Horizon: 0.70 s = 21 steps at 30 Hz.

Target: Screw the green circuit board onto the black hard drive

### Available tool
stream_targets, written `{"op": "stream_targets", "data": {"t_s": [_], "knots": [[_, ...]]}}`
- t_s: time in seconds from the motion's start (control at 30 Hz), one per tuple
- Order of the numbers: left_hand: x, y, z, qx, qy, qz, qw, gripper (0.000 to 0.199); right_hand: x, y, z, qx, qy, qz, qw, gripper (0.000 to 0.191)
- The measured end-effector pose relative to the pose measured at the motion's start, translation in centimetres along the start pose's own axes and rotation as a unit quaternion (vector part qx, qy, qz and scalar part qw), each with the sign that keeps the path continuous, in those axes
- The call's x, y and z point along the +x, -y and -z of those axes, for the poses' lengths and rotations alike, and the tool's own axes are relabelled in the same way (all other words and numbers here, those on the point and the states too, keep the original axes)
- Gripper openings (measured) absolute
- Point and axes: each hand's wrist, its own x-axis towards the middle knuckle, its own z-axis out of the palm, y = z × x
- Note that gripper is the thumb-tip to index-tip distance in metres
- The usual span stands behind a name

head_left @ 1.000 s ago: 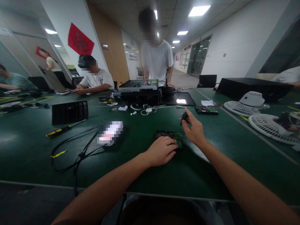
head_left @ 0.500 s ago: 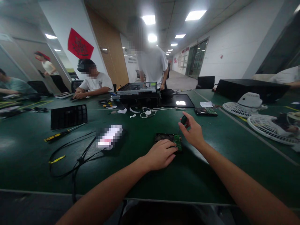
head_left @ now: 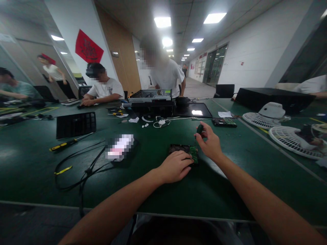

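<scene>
Left hand (head_left: 176,166) flat on drive (head_left: 182,147); right hand (head_left: 209,141) grips screwdriver (head_left: 200,129). Slanted driver could slip, scratching board (head_left: 194,153).

My driver (head_left: 200,129) is dk grn, circuit board (head_left: 194,152) grn, tabletop (head_left: 163,200) dk grn, fan grille (head_left: 256,121) wht, poster (head_left: 89,47) red w/ blk marks.

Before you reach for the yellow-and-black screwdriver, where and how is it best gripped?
I'd grip the screwdriver by its handle, coming from above, thumb and fingers across it. It lies flat, and the handle is thicker than the shaft, which slants away in front of the black screen.
</scene>
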Motion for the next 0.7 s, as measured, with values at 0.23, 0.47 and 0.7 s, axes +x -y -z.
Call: {"op": "stream_targets", "data": {"t_s": [0.23,0.47,0.7], "knots": [[0.01,0.09,0.04,-0.004,-0.001,0.002,1.0,0.032,0.12,-0.2,0.05,-0.002,0.009,0.004,1.0,0.061],[-0.04,0.06,-0.07,-0.005,0.001,0.003,1.0,0.032,-0.02,0.25,0.09,0.001,0.012,0.0,1.0,0.057],[-0.04,0.0,0.04,-0.006,-0.001,0.002,1.0,0.032,-0.02,0.46,0.16,0.02,0.014,0.008,1.0,0.056]]}}
